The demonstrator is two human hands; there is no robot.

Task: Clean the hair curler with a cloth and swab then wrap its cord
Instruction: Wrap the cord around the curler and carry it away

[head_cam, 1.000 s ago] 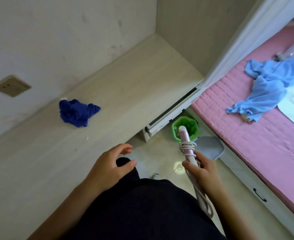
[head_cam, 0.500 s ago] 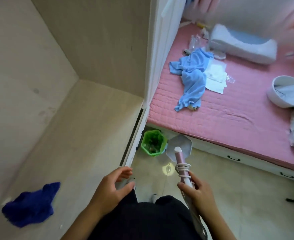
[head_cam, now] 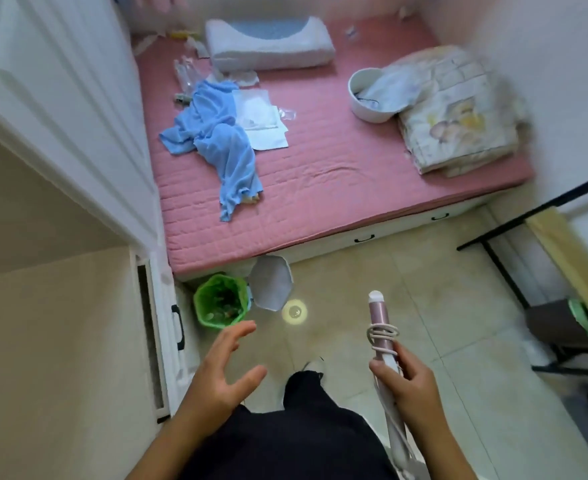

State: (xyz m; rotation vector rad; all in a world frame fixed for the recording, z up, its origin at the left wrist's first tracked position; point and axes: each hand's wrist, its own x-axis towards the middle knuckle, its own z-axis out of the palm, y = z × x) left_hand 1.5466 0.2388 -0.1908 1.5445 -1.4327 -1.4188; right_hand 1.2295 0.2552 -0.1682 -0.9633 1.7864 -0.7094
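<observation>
Hair curler: held upright over the tiled floor, near its middle; pink barrel and white tip point away from the person, and the white handle runs down past the wrist.
Cord: several pale loops coiled round the barrel, just above the gripping fingers; the rest trails along the handle.
Right hand: fingers and thumb curled round the curler's handle.
Left hand: empty, fingers spread, thumb apart, hovering near the green bin.
Green bin: on the floor at the bed's near left corner, grey lid flipped open.
Blue cloth: crumpled on the pink mattress, near its left edge.
</observation>
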